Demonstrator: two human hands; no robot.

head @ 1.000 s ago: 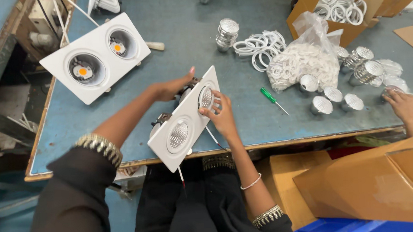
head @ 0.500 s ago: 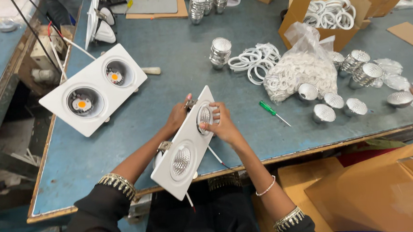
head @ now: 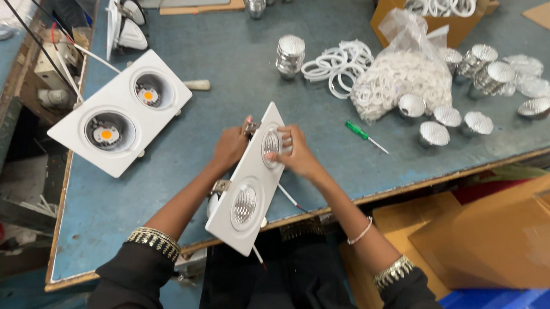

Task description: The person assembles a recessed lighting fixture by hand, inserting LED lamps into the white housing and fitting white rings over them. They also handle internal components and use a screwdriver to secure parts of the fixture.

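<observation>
My left hand (head: 230,147) grips white twin downlight housing (head: 251,183) far edge; right hand (head: 296,153) fingers press reflector (head: 270,145); green screwdriver (head: 364,136) at 3 o'clock on bench (head: 234,63).

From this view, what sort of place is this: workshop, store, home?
Most likely a light-fitting assembly bench in a small workshop: twin white downlight housings, loose silver reflector cups, a bag of white rings, cardboard cartons beside the worn blue table.

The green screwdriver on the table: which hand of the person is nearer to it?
Right. The right hand works on the white twin-lamp fixture, just left of the green screwdriver. The left hand grips the fixture's far edge, farther away.
</observation>
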